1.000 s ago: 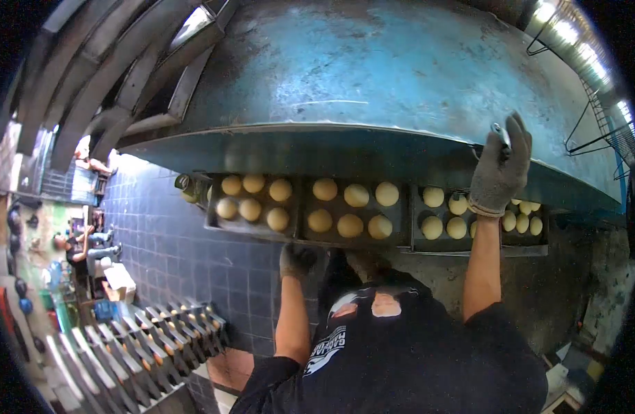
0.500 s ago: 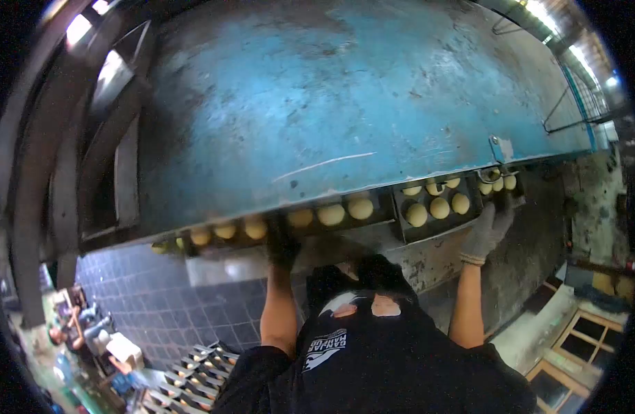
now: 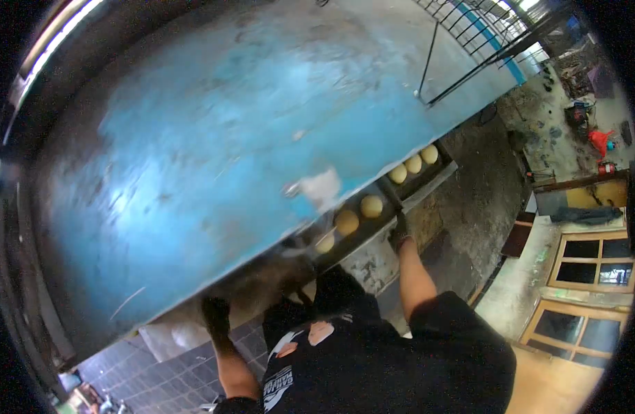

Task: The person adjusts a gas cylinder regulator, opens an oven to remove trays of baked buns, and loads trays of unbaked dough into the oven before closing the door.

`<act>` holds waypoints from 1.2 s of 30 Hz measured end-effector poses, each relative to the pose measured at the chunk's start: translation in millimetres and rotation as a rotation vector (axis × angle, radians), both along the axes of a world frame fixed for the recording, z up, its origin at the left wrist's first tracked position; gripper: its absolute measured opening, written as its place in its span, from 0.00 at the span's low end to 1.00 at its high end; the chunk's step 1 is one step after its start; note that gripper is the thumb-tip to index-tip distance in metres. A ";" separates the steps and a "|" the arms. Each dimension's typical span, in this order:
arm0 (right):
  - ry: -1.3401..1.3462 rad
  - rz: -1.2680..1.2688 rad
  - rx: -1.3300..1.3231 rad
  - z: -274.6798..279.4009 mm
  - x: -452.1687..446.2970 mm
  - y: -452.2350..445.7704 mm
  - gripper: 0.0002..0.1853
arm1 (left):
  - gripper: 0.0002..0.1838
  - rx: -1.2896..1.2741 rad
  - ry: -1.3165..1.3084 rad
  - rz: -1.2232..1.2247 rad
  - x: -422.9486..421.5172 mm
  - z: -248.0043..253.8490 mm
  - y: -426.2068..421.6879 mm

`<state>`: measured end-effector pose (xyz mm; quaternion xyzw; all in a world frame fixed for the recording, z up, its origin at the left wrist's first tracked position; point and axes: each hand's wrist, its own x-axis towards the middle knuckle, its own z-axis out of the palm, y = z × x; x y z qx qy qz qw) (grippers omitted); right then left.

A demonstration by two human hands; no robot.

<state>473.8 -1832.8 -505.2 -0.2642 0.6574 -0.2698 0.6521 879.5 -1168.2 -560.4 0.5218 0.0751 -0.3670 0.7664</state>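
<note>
My left hand [image 3: 216, 314], in a dark glove, is at the front edge of the blue metal surface, on the left. Its fingers are in shadow, and I cannot make out anything in them. My gloved right hand [image 3: 401, 234] touches the front corner of a dark metal tray [image 3: 359, 243]; its fingers are too dark to read. Round pale dough balls [image 3: 371, 206] sit in this tray, partly under the blue surface's edge. To its right is a second dark tray [image 3: 434, 183] with more dough balls [image 3: 414, 163].
The wide blue metal top [image 3: 262, 138] overhangs the trays. A black wire rack [image 3: 462, 34] stands on its far right. Dark floor tiles [image 3: 159, 376] lie below left. Wooden-framed windows [image 3: 593, 259] are at the right.
My view has turned and shifted right. The left-hand row of dough balls no longer shows. My right hand has gone from the far-right tray to the corner of the middle tray.
</note>
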 end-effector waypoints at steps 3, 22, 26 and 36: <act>-0.241 -0.073 0.016 -57.7 -5.6 -70.8 0.34 | 0.20 -0.279 0.393 0.205 -85.8 28.3 -18.1; -0.425 -0.063 0.209 -106.6 73.8 -169.1 0.33 | 0.28 0.045 0.821 0.448 -221.9 -29.8 -172.4; -0.214 0.528 0.304 -71.0 75.3 -108.8 0.32 | 0.27 0.021 0.752 0.421 -202.1 -46.7 -197.6; -0.378 1.138 0.308 18.7 139.6 47.1 0.29 | 0.26 1.258 -0.729 -0.221 -191.1 53.2 -209.2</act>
